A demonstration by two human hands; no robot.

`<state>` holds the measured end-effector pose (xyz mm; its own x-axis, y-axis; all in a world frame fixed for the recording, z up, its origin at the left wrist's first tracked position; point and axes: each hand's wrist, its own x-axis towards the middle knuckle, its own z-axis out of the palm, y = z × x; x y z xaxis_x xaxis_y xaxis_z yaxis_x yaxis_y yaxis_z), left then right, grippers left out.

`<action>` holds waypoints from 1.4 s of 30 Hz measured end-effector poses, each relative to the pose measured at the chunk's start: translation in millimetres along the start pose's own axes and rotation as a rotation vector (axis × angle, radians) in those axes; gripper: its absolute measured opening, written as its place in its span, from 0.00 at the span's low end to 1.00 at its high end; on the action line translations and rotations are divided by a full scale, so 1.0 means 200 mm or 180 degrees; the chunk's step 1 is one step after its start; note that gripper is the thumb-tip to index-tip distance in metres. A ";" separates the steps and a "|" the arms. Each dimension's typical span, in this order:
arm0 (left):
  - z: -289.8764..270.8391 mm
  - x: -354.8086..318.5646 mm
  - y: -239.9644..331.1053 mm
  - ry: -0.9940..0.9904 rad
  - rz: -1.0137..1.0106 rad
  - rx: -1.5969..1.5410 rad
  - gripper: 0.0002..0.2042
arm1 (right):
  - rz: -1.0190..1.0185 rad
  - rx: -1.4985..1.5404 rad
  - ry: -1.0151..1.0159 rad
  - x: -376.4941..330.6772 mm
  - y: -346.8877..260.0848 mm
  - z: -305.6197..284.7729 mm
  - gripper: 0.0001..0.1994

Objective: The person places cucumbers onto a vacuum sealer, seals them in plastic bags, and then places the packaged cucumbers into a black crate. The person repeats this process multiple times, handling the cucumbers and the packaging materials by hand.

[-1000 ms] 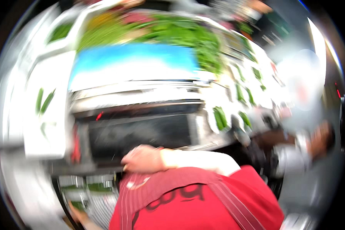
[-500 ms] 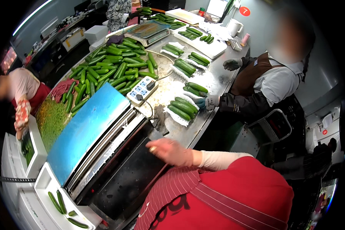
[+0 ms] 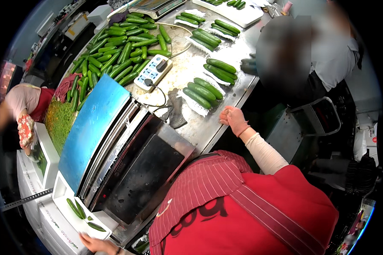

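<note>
My right hand (image 3: 234, 119) is at the table's front edge, its fingers curled in, with nothing showing in it. Just beyond it, several cucumbers (image 3: 203, 94) lie side by side on a white tray. My left hand (image 3: 97, 244) enters at the lower edge, fingers stretched out and holding nothing, below a white foam box (image 3: 66, 190) with a few cucumbers (image 3: 75, 208) inside. In front of me stands a wrapping machine (image 3: 144, 174) with a black plate and a raised blue lid (image 3: 98, 127).
A large heap of cucumbers (image 3: 119, 53) covers the far left of the metal table, near a power strip (image 3: 154, 73) and a grey cloth (image 3: 176, 112). More cucumber trays (image 3: 205, 39) line the right side. A co-worker (image 3: 334, 59) stands there; another person (image 3: 27, 102) bends at the left.
My right hand has moved from the machine rightward to the table edge by the cucumber trays. My left hand has come into view. The co-worker on the right has leaned nearer; the view has shifted.
</note>
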<state>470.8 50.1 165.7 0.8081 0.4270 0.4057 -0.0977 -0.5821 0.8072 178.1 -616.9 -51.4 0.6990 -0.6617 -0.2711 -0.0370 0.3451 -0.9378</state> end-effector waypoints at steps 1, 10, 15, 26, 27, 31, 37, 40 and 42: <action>0.22 -0.08 0.38 -0.0240 0.0099 -0.0067 0.17 | 0.0069 0.0239 -0.0060 0.03 0.03 -0.01 0.10; 1.73 -0.85 1.62 -0.4374 0.2565 -0.0819 0.09 | -0.0594 -0.0851 0.0307 0.25 0.19 -0.01 0.10; 2.32 -1.33 1.72 -0.5221 0.3310 0.1557 0.16 | -0.0989 -0.1877 0.0881 0.18 0.01 0.16 0.10; 2.66 -1.56 1.45 -0.5393 0.3159 0.1447 0.14 | -0.1817 -0.3979 0.1141 0.18 0.10 0.15 0.10; 2.65 -1.55 1.47 -0.5389 0.3179 0.1474 0.14 | -0.2164 -0.4808 0.1134 0.18 0.13 0.13 0.12; 2.58 -1.52 1.48 -0.5132 0.3421 0.1252 0.12 | -0.2132 -0.4619 0.1094 0.16 0.11 0.13 0.12; 2.36 -1.27 1.57 -0.4564 0.3610 0.0440 0.12 | -0.2796 -0.5327 0.1125 0.06 -0.30 0.27 0.02; 2.20 -1.03 1.63 -0.4348 0.2916 0.0279 0.13 | -0.2573 -0.4794 0.0610 0.08 -0.55 0.34 0.00; 2.10 -0.82 1.61 -0.4025 0.2745 -0.0114 0.12 | -0.1678 -0.3256 -0.0057 0.12 -0.80 0.51 0.03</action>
<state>549.7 -497.6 179.3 0.4479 -0.8835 0.1374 -0.7808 -0.3116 0.5415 272.5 -620.7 115.0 0.8096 -0.5509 0.2026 -0.2934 -0.6788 -0.6732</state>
